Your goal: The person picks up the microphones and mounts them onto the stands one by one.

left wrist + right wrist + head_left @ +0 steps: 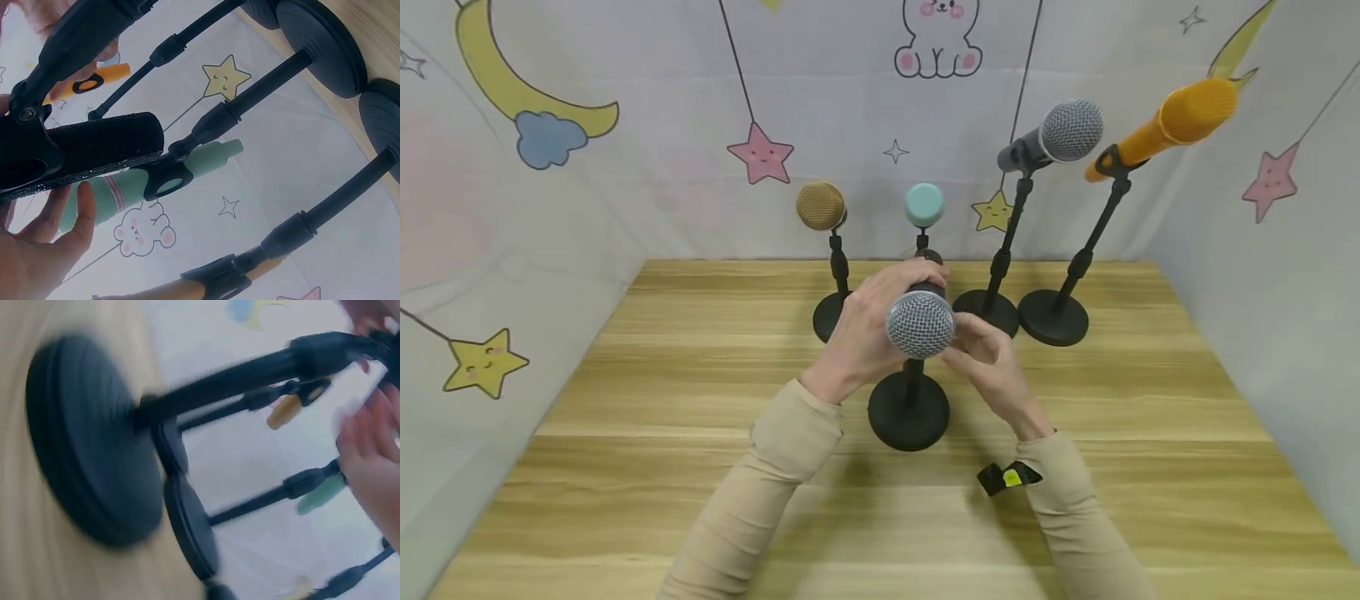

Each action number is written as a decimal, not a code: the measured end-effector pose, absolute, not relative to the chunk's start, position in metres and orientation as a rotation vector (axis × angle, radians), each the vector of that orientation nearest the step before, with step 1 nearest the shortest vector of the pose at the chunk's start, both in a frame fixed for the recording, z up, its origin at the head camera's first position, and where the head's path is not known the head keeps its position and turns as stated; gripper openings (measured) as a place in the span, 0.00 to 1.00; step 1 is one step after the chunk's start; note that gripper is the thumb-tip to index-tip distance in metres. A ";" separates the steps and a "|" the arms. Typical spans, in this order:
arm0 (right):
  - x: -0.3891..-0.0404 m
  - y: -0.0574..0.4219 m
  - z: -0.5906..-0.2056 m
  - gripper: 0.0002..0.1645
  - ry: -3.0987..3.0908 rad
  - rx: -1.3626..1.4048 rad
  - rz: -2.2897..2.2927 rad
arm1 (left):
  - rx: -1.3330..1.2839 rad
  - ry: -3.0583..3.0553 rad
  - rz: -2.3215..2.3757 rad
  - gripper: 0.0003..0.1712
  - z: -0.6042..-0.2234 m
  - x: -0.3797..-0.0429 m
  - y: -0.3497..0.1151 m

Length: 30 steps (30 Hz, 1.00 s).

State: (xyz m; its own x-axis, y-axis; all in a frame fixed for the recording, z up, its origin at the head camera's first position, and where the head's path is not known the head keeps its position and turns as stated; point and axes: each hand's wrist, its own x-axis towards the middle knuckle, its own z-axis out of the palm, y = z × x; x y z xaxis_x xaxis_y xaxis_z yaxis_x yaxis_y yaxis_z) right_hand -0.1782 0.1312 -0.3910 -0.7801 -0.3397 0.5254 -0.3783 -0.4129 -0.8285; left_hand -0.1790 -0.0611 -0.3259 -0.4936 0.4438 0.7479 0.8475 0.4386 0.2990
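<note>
A microphone with a silver mesh head (921, 325) sits in the clip of a short black stand, its head facing me. My left hand (872, 321) grips its dark body from the left and above. In the left wrist view, the left fingers (81, 215) touch the textured dark body (106, 147). My right hand (992, 362) is at the right of the head, its thumb and forefinger bent; their tips run behind the mesh, and I cannot tell whether they pinch anything. The round black base (908, 425) stands on the table below.
Behind stand a gold microphone (820, 206), a mint one (924, 205), a grey one with silver mesh (1071, 131) and an orange one (1195, 112), all on black stands. A black strap with a yellow-green patch (1012, 477) is at the right sleeve. A printed cloth (850, 108) backs the wooden table (685, 350).
</note>
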 end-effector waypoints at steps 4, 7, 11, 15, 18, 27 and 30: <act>-0.177 0.125 -0.383 0.15 -1.413 0.922 2.969 | -1.105 -2.084 -0.919 0.39 -0.323 -0.181 -0.062; -0.178 0.117 -0.378 0.19 -1.273 0.878 3.175 | -1.150 -2.062 -0.933 0.36 -0.324 -0.183 -0.062; -0.178 0.111 -0.377 0.18 -1.121 0.866 3.319 | -1.201 -2.021 -0.963 0.28 -0.327 -0.188 -0.060; -0.179 0.110 -0.379 0.08 -1.056 0.858 3.332 | -1.212 -2.003 -0.959 0.27 -0.330 -0.194 -0.058; -0.179 0.108 -0.380 0.03 -1.041 0.828 3.328 | -1.207 -1.997 -0.935 0.26 -0.333 -0.196 -0.058; -0.178 0.107 -0.379 0.12 -1.017 0.753 3.292 | -1.185 -1.979 -0.902 0.21 -0.335 -0.196 -0.057; -0.180 0.106 -0.379 0.12 -1.115 0.758 3.203 | -1.182 -1.981 -0.900 0.21 -0.333 -0.195 -0.059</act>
State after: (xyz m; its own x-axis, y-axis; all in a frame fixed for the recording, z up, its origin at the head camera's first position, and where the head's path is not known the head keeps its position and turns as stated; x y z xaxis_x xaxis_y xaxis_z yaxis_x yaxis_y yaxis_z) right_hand -0.1797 0.1060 -0.3793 -0.8525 -0.4378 0.2857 0.1659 -0.7448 -0.6464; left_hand -0.1947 -0.0586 -0.3334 -0.3801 0.4578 0.8037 0.9065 0.3570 0.2254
